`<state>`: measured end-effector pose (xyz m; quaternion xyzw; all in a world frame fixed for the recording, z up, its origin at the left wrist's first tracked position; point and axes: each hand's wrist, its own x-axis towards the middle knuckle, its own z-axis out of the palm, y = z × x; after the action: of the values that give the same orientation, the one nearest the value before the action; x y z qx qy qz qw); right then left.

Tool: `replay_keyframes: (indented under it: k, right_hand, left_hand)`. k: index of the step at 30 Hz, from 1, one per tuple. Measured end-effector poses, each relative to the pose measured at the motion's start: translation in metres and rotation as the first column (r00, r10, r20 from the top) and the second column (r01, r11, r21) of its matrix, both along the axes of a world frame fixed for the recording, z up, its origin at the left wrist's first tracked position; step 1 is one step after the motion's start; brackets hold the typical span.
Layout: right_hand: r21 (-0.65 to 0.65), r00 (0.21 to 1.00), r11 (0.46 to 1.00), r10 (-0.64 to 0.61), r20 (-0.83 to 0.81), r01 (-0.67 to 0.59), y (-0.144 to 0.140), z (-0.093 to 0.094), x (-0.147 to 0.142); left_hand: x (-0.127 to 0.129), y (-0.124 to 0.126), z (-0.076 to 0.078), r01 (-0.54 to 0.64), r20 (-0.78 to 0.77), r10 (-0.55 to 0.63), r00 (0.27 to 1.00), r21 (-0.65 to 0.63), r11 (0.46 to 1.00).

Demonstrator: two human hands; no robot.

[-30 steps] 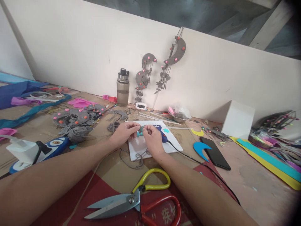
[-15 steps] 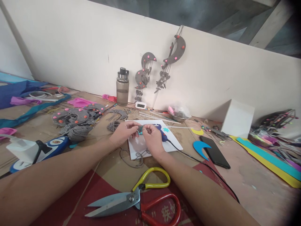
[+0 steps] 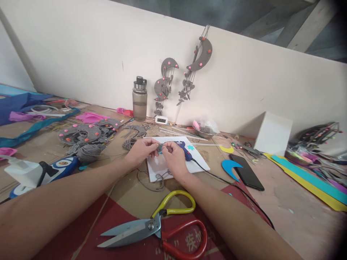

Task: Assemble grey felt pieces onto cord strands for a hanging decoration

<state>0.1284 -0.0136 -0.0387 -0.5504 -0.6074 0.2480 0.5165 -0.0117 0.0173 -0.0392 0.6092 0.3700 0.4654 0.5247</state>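
Observation:
Both hands meet over a white board (image 3: 180, 173), pinching a small teal piece with grey yarn (image 3: 160, 148) between their fingertips. My left hand (image 3: 142, 153) holds it from the left, thumb and index finger closed. My right hand (image 3: 175, 159) grips its other side; fingers partly cover the piece. Just behind the right hand lies a blue glue gun (image 3: 187, 151) with a black cord. A teal flower-shaped cutout (image 3: 191, 147) rests on the board. Loose grey yarn (image 3: 153, 186) trails below the hands at the board's front edge.
Large scissors (image 3: 151, 225) with yellow and red handles lie partly open in front. A phone (image 3: 247, 172) and blue crescent (image 3: 230, 169) are right. Grey yarn ball (image 3: 89, 153) and power strip (image 3: 58, 168) sit left. A bottle (image 3: 140, 99) stands by the wall, beside hanging crescent ornaments (image 3: 205, 54).
The view has shifted slightly. Both hands stay together over the board, and the fingers have moved a little around the small teal piece, which shows less now.

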Motion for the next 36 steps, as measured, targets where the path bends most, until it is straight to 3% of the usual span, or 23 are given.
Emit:
replay_keyframes:
  k: [7,11,16,19,30,36]
  right_hand:
    - [-0.026,0.999,1.0,-0.003,-0.033,0.002,0.0015,-0.0005,0.0004]
    - [-0.025,0.999,1.0,-0.003,-0.035,0.002,0.0018,0.002,0.0012]
    - [0.004,1.0,1.0,-0.006,0.012,0.006,0.0012,0.0052,0.002]
    - [0.02,0.998,1.0,0.009,0.063,-0.011,0.0012,0.0061,0.0025]
    - [0.029,0.986,0.988,0.147,0.081,-0.15,0.0061,0.0027,0.0076]
    - [0.067,0.992,0.993,0.086,0.091,-0.092,0.0073,-0.0009,0.0079]
  left_hand:
    - [-0.0001,-0.0019,0.0016,0.142,0.209,-0.117,0.971,-0.112,0.983]
    - [-0.0041,-0.0017,0.0045,0.164,0.165,-0.152,0.975,-0.065,0.984]
    - [-0.0079,0.0007,0.0084,0.126,-0.07,-0.121,0.99,0.059,0.99]
    - [-0.0064,0.001,0.0076,0.069,-0.114,-0.059,0.992,0.086,0.994]
    - [0.0003,-0.0019,0.0047,-0.025,-0.016,0.024,1.0,-0.053,0.998]
    - [0.001,-0.0019,0.0075,-0.058,0.065,0.066,0.996,-0.119,0.991]
